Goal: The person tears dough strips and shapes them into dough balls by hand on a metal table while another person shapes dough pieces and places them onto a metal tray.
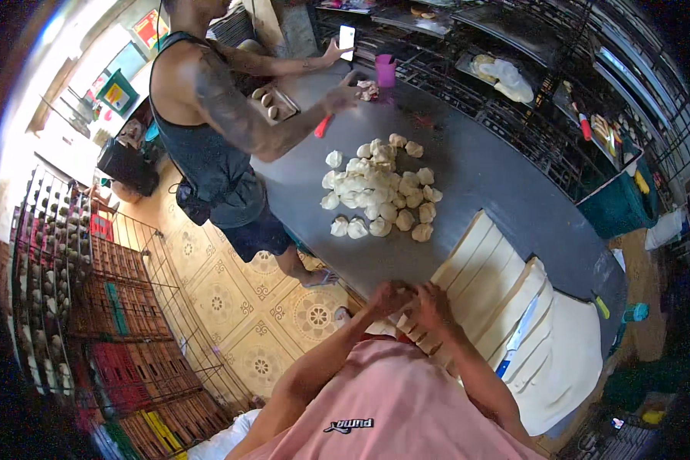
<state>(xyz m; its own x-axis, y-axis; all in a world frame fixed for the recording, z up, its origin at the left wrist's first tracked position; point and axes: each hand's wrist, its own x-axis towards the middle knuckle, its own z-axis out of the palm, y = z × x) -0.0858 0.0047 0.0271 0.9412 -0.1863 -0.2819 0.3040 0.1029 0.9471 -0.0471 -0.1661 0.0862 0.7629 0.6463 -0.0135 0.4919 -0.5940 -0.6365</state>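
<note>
My left hand and my right hand meet at the table's near edge, fingers closed together on a small piece of dough, mostly hidden by them. Just beside my right hand lies a sheet of pale dough cut into strips, with short cut pieces at its near end. A knife with a blue and white handle rests on the larger dough sheet at the right. Beyond my hands sits a heap of pinched dough balls, several of them loose around it.
Across the grey table, another person stands at the left, holding a phone, other hand by some chopped filling. A pink cup and a red-handled tool are near. Wire racks stand left.
</note>
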